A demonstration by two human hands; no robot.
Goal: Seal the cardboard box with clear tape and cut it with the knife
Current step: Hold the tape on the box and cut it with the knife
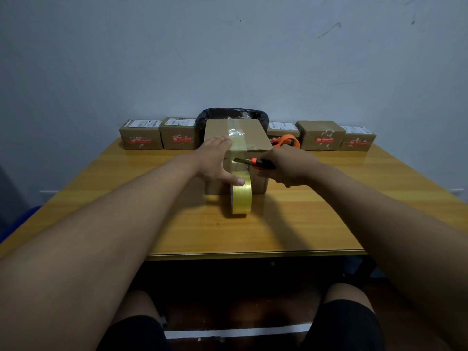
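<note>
A brown cardboard box [253,138] stands mid-table with clear tape running along its top seam and down its near face. The roll of clear tape [241,197] stands on edge against the box's front, still joined to that strip. My left hand [215,158] lies flat on the box's top front edge, fingers spread, thumb touching the roll. My right hand [288,168] grips an orange and black utility knife [255,163]. Its blade points left and meets the tape strip on the front face, just above the roll.
Several small taped parcels [141,138] line the far edge of the wooden table [304,224]. A black-lined bin [233,115] sits behind the box. An orange tape dispenser [287,140] lies to the right of the box.
</note>
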